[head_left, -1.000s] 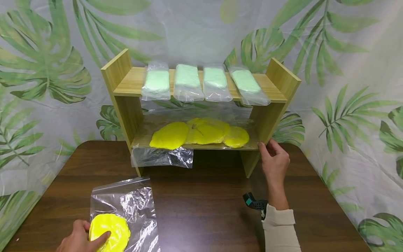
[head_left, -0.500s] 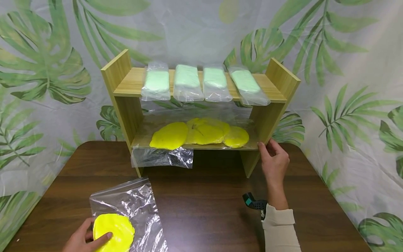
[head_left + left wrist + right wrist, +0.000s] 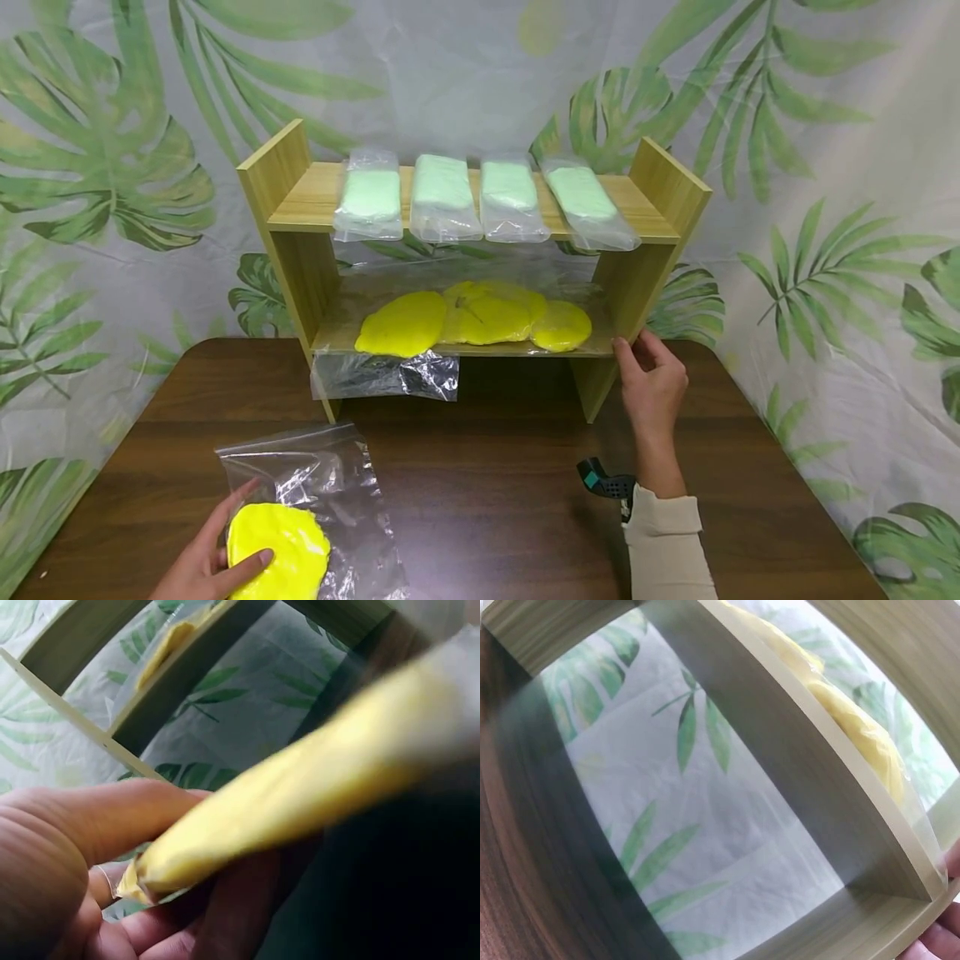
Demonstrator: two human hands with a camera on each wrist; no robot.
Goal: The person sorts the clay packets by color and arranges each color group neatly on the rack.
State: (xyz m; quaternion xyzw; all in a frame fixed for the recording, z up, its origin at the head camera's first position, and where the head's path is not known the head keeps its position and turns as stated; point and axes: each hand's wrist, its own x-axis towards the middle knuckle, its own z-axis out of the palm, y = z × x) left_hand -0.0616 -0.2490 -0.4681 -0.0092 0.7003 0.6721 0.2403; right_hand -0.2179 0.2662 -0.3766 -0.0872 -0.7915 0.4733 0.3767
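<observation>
My left hand (image 3: pixel 206 554) grips a clear zip bag (image 3: pixel 330 471) holding a flat, bright yellow lump of what looks like dough (image 3: pixel 292 546). The thumb lies on top while fingers reach beneath the bag. From the left wrist, the yellow lump (image 3: pixel 247 810) appears edge-on and blurred between thumb and fingers. My right hand (image 3: pixel 654 379) pinches the front edge of the right side panel of a wooden shelf (image 3: pixel 675 185), level with its lower board. Only the fingertips (image 3: pixel 941 941) of that hand show in the right wrist view.
Several bagged pale green blocks (image 3: pixel 442 183) lie on the top board. Yellow bagged lumps (image 3: pixel 491 312) sit along the lower board, and a loose bag end (image 3: pixel 382 375) hangs over its left front. The shelf stands on a dark wooden table (image 3: pixel 480 500) before a leaf-print cloth (image 3: pixel 465 75).
My left hand and the yellow bag have shifted slightly right, and the fingers now reach further under the bag. The right hand stays at the shelf's side panel.
</observation>
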